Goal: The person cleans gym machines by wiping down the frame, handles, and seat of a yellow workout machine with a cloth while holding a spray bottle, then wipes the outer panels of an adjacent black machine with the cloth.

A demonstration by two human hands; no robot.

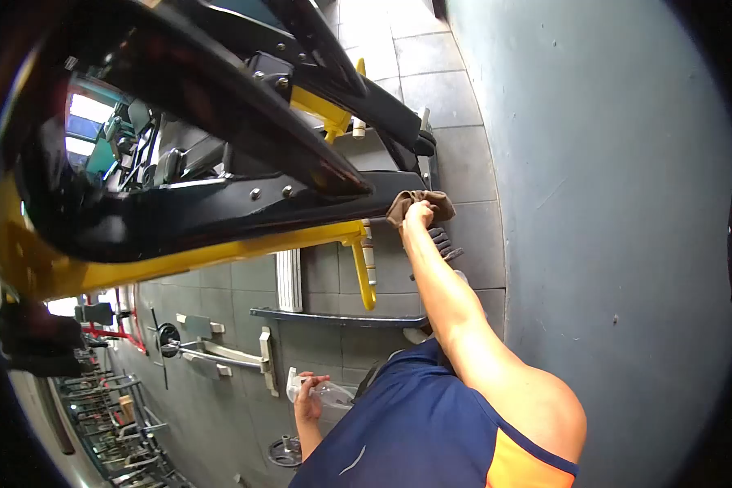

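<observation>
- Head view: one brown cloth, one clear spray bottle with a white head, two bare hands; two yellow handles visible on the black machine.
- Right hand, arm outstretched: fingers grasping the cloth, which bunches under and around them, overlapping the end of the machine's lower black beam. Pressure on the beam: cannot tell.
- Left hand, low, near the torso: fingers wrapped around the bottle just below its head; bottle body reaches towards the person's clothing.
- Edges: grey wall runs along the right. Strip of tiled floor lies open between cloth and wall. Machine frame bounds the cloth's left side; the nearer yellow handle hangs below that beam.
</observation>
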